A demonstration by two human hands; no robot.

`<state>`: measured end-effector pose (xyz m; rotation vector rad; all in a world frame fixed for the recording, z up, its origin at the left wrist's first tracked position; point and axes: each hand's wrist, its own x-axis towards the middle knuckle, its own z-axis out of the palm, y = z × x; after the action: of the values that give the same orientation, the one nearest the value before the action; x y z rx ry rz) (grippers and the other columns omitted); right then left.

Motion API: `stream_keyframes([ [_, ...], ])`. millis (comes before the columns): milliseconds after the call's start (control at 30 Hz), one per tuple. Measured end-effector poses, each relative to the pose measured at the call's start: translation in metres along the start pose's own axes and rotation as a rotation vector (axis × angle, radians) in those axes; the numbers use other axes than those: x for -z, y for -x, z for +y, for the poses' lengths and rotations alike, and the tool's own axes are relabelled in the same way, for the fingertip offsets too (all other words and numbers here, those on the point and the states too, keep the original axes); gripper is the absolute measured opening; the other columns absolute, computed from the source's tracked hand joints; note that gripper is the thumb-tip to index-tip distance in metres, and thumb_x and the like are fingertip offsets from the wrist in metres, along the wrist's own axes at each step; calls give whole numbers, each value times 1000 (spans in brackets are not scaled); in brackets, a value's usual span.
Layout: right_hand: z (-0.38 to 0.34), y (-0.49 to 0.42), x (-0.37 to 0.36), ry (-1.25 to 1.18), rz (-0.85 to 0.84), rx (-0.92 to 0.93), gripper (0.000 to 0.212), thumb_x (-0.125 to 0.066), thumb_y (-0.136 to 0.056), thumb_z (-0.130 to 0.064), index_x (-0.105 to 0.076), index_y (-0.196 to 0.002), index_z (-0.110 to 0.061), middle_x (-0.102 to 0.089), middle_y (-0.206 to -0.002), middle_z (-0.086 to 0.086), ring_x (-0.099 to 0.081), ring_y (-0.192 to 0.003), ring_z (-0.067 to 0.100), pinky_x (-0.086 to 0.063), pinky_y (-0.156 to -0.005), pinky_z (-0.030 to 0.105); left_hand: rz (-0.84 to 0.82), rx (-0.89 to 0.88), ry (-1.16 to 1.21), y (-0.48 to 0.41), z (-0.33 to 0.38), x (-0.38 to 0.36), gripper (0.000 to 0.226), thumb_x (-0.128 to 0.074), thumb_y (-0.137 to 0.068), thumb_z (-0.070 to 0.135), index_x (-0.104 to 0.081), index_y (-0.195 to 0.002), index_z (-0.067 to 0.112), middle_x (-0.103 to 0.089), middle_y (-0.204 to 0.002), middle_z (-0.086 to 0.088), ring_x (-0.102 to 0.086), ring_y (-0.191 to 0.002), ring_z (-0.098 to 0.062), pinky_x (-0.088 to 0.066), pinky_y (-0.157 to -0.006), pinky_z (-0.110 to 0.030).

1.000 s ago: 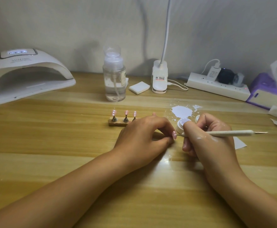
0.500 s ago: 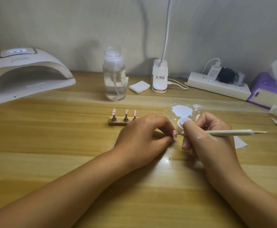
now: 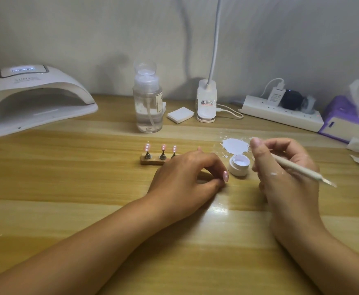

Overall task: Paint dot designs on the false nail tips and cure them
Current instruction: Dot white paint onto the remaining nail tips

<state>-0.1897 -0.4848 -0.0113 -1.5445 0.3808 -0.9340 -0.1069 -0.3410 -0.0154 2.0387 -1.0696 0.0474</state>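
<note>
Nail: small glossy pink false nail tip point(image 3: 225, 176) at frame centre, pinched by left hand point(image 3: 187, 175) | right hand point(image 3: 285, 167) grips slim white dotting pen point(image 3: 297, 168) | handling: likely featherlight, slick; hold by edges only

Left hand point(image 3: 187, 177) pinched; right hand point(image 3: 287, 173) curled
</note>
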Motion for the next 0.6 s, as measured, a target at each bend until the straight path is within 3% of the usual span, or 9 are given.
stream_keyframes([
  [100,4,-3,0,37,-2,-43,30,-58,-101,-35,-66,-77,-19,-56,-55,-7,-48,-48,1,-32,-57,19,2,9,-2,0,0,0,7,-70,-85,29,-69,-88,35,-69,-90,25,-61,-95,-8,-37,-110,-33],
  [333,12,-5,1,244,-84,-44,34,-49,-104,-39,-64,-81,-20,-54,-58,-19,-43,-58,4,-31,-59,30,42,-13,8,0,-1,-2,6,-71,-85,27,-69,-87,33,-68,-86,21,-50,-76,8,-39,-109,-34],
  [433,13,-5,1,297,-91,-12,31,-50,-104,-35,-64,-83,-17,-63,-69,-18,-52,-65,-2,-39,-61,20,38,-10,15,0,-1,-1,7,-71,-85,27,-69,-88,33,-68,-87,21,-51,-90,6,-37,-111,-33],
  [600,14,-6,3,324,-110,-8,28,-52,-102,-33,-62,-82,-16,-66,-77,-22,-56,-72,-7,-37,-61,9,26,5,12,0,-1,-1,6,-70,-86,30,-68,-88,35,-68,-89,21,-45,-97,5,-39,-109,-35],
])
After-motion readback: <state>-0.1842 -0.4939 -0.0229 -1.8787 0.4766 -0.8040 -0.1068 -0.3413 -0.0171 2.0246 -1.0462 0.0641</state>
